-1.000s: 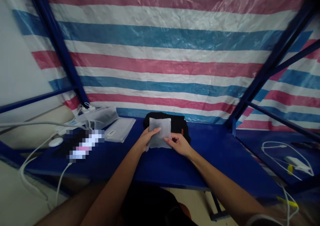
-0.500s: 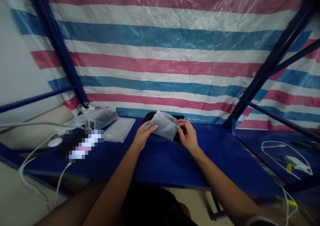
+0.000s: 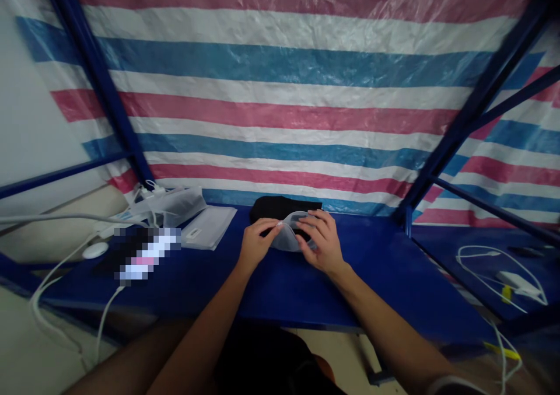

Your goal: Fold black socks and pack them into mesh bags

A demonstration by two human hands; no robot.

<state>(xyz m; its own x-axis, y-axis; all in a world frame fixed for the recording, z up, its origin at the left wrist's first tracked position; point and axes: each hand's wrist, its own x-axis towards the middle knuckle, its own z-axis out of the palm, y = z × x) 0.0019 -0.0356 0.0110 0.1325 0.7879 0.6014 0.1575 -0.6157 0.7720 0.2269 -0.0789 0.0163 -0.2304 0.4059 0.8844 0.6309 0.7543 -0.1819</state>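
Note:
A translucent frosted plastic bag (image 3: 286, 240) is held between both hands above the blue table, its mouth spread into a rounded opening. My left hand (image 3: 258, 240) pinches the bag's edge between thumb and fingers. On the other side, my right hand (image 3: 321, 237) has its fingers curved at the mouth, with thumb and fingers apart and some fingertips inside the opening. Directly behind the bag lies a folded black cloth item (image 3: 273, 207), partly covered by the hands; its exact kind is unclear.
Flat frosted bags (image 3: 210, 227) lie stacked to the left. Beside them are a blurred-out lit phone (image 3: 151, 255), a round white disc (image 3: 95, 250) and white cables. A white charger (image 3: 520, 286) with its cable sits at the far right, beyond a blue frame post (image 3: 437, 144).
The bag has turned from lying flat between my hands to standing with its mouth spread. My right hand's fingers have moved into the opening, and more of the black cloth item shows.

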